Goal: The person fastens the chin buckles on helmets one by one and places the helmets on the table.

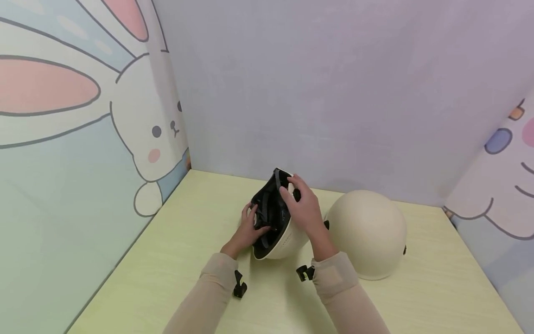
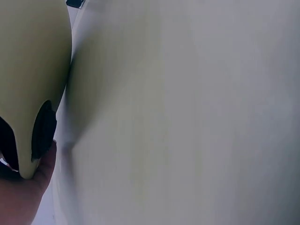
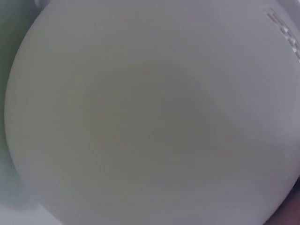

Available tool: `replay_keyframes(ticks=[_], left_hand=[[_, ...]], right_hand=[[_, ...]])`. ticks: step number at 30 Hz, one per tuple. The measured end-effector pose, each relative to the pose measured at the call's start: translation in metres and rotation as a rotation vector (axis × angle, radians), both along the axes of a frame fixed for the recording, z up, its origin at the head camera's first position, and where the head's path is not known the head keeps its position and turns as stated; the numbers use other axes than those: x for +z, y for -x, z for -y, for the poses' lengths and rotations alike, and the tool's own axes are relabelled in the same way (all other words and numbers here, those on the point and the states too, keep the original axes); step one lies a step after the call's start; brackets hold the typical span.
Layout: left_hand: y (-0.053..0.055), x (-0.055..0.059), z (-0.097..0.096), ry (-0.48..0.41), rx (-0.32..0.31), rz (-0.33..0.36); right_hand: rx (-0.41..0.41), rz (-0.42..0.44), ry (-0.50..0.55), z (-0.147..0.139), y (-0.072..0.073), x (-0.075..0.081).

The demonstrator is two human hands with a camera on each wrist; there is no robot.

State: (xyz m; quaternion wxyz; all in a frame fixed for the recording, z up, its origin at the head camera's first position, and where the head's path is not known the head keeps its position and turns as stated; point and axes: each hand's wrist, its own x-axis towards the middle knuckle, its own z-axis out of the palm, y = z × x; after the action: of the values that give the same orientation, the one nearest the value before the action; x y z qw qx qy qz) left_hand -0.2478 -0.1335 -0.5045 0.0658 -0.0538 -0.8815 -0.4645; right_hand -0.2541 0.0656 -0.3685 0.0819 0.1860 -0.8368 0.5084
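Note:
A cream helmet is tipped on its side on the table, its black padded inside turned toward the left. My left hand grips the left part of its rim, the thumb reaching into the opening. On the upper right rim my right hand holds it, thumb at the edge. In the left wrist view, fingers curl by a black piece on the cream shell. The pale dome fills most of the right wrist view. Two black buckle ends lie near my sleeves.
A second cream helmet stands dome-up on the table just right of my right forearm. The pale yellow table meets a grey backdrop behind. Cartoon-printed panels rise on the left and right sides.

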Motion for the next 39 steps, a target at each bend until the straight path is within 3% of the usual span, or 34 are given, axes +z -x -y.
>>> replay_keyframes(ticks=[9,21,29,35,39], left_hand=[[-0.001,0.003,-0.003,0.019,0.014,0.024],[-0.001,0.003,-0.002,0.005,0.009,0.009],[-0.004,0.006,0.003,0.039,-0.006,0.075],[-0.014,0.029,0.007,0.025,-0.058,0.105],[-0.017,0.051,-0.001,-0.031,-0.080,0.023]], right_hand=[[-0.015,0.010,0.283,-0.028,0.008,-0.025],[-0.023,0.103,0.475,-0.035,0.015,-0.071],[0.010,0.173,0.622,-0.026,0.015,-0.086],[-0.010,0.182,0.610,-0.022,0.014,-0.086],[-0.008,0.173,0.621,-0.020,0.014,-0.085]])
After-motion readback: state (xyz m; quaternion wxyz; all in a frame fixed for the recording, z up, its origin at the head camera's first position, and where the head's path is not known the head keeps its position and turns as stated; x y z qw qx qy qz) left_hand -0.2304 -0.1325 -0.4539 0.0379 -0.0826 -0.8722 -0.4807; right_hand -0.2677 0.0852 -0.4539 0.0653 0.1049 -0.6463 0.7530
